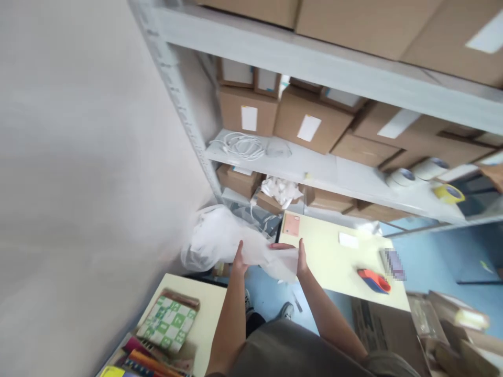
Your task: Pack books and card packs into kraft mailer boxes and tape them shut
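Note:
Between my two hands stretches a crumpled white plastic bag [271, 259], thin and slightly see-through. At its left side, my left hand [239, 262] grips it with the thumb pointing up. My right hand [301, 262] holds the right end, thumb up and fingers behind the plastic. Just beyond my left hand, a bulky heap of white plastic [204, 238] sits against the wall; whether it joins the piece I hold, I cannot tell.
Ahead, a metal shelf [326, 173] carries cardboard boxes [310, 123], coiled white cable [243, 146] and tape rolls [450, 193]. A cream table [322, 267] at right bears a red-and-blue tape dispenser [375, 281]. Another table [210, 303] at left holds a green-and-white checked packet [167, 322].

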